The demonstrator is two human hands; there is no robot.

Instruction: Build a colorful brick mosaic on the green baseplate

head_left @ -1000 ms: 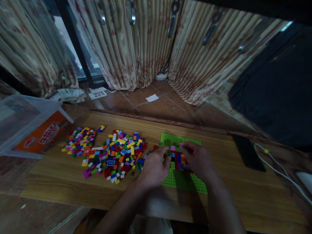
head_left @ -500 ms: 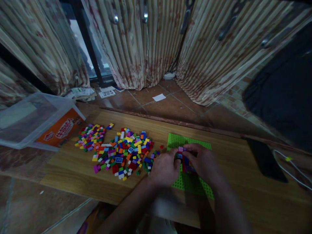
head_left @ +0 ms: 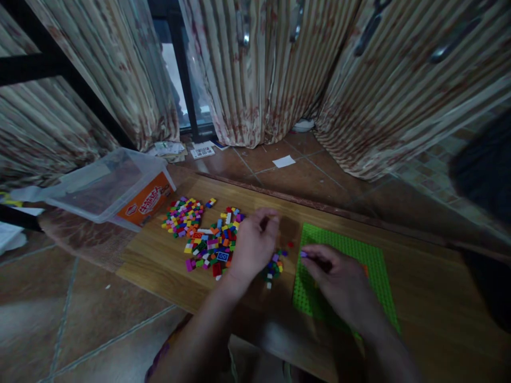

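My left hand hovers over the right part of a large heap of mixed toy building bricks, its fingers curved and slightly apart. No brick shows in it. Over the green baseplate, my right hand pinches a small purple brick between thumb and forefinger near the plate's left edge. An orange bit of brick shows beside the right hand, which hides most of the build on the plate. A few small bricks lie between the heap and the plate.
Another brick pile lies farther left on the wooden table. Behind it stands a clear plastic box with an orange label. Papers lie on the tiled floor, below striped curtains.
My left hand has left the build and moved over the brick heap. My right hand has shifted towards the plate's left edge, with a purple brick now visible. The view has turned left.
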